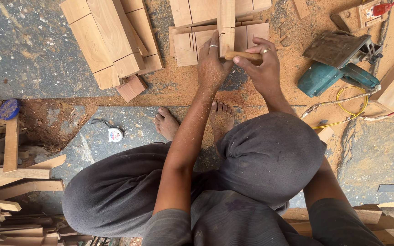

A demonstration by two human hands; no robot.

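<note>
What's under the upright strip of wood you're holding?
The wood strip lies on flat notched boards, which rest on sawdust. The left hand and right hand, gripping a wooden handle, cover its lower end, so the contact there is hidden.

Squatting over sawdust-covered floor. Left hand (211, 64) steadies an upright wooden strip (226, 23) on slotted boards (192, 43); right hand (261, 68) grips a wooden handle (245, 56) against it. Teal power planer (338, 64) to the right, stacked blocks (110, 36) far left, tape measure (115, 135) near the foot.
</note>
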